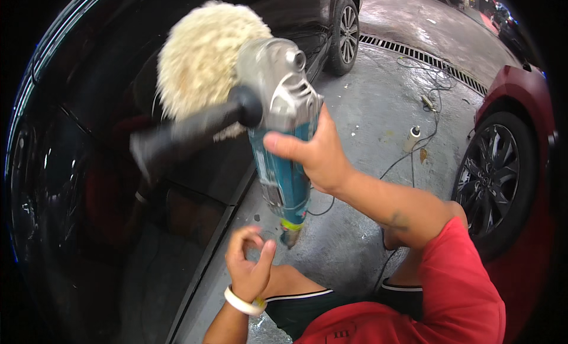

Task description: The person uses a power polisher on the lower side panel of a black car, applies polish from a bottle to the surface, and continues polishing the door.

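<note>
My right hand (pixel 317 153) grips the teal body of a corded rotary polisher (pixel 282 166) just below its metal gear head. A fluffy cream wool polishing pad (pixel 202 55) is mounted on the polisher and faces the glossy black car door panel (pixel 111 175) on the left. Whether the pad touches the panel cannot be told. The black side handle (pixel 191 126) points left, with no hand on it. Below the tool's rear end, my left hand (pixel 253 259) is raised with curled fingers apart and nothing in it. A pale band circles that wrist.
On the grey wet-looking floor (pixel 355 166) stand a white bottle (pixel 412 137) and a loose black cable (pixel 437 109). A metal drain grate (pixel 421 55) crosses behind them. A red car's wheel (pixel 492 175) is close on the right; another car wheel (pixel 348 31) is at the top.
</note>
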A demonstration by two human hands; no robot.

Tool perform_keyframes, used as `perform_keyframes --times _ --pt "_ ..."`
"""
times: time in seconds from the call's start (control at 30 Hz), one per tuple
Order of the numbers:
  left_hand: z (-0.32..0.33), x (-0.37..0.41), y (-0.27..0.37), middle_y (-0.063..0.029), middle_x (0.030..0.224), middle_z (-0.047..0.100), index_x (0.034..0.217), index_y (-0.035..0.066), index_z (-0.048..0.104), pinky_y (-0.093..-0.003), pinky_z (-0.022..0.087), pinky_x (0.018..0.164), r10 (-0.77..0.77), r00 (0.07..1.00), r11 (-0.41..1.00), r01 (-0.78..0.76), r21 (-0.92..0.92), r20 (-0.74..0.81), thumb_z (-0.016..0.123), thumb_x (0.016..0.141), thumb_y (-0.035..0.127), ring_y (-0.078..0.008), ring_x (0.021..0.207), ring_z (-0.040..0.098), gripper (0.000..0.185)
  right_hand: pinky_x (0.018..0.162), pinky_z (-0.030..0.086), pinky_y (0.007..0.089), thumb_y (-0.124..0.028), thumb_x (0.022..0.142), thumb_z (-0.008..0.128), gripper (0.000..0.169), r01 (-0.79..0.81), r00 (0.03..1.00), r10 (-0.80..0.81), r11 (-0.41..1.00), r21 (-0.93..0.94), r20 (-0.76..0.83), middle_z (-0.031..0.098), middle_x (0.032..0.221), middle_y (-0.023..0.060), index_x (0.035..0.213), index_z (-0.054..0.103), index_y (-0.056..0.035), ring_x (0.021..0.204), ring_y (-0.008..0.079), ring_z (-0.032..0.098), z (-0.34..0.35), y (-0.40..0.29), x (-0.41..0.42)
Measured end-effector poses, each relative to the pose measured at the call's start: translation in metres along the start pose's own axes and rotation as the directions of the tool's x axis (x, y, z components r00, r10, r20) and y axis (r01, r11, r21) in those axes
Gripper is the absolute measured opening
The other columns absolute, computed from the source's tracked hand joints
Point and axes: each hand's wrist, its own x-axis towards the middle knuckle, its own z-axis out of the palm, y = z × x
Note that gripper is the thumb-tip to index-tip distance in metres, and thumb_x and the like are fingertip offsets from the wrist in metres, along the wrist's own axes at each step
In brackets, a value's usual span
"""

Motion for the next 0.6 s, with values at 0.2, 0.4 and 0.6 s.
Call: perform_keyframes --times 0.2,0.4,0.6 --pt "0.009 0.008 0.033 -0.0221 0.144 0.06 0.169 -0.001 0.02 -0.0423 0.053 0.107 0.066 0.998 0.932 -0.059 0.358 -0.009 0.084 0.081 0.0 -0.0283 0.122 0.067 0.109 0.085 0.063 0.0354 -0.016 0.092 0.083 0.054 -0.2 0.968 0.25 0.822 0.533 -0.021 0.068 0.113 0.0061 0.137 0.055 -0.0061 0.097 0.0158 0.071 0.016 0.024 -0.028" --pt "0.008 -0.029 -0.001 -0.0226 0.128 0.07 0.168 -0.001 0.025 -0.0423 0.057 0.1 -0.075 0.989 0.908 0.121 0.4 -0.129 0.085 0.079 0.005 -0.0296 0.11 0.073 0.107 0.102 0.057 0.0376 -0.018 0.091 0.084 0.077 -0.236 0.948 0.317 0.717 0.656 -0.005 0.062 0.134 0.0077 0.155 0.042 -0.0077 0.119 0.0171 0.064 0.012 0.096 -0.076" --pt "0.024 -0.024 -0.051 -0.0291 0.117 0.076 0.166 0.0 0.029 -0.0464 0.061 0.091 -0.155 0.97 0.751 0.24 0.615 -0.189 0.086 0.08 0.014 -0.043 0.104 0.078 0.104 0.116 0.045 0.0377 -0.019 0.091 0.086 0.083 -0.391 0.852 0.524 0.644 0.657 -0.008 0.056 0.145 0.0076 0.159 0.039 -0.0075 0.133 0.0181 0.055 -0.032 0.149 -0.092"
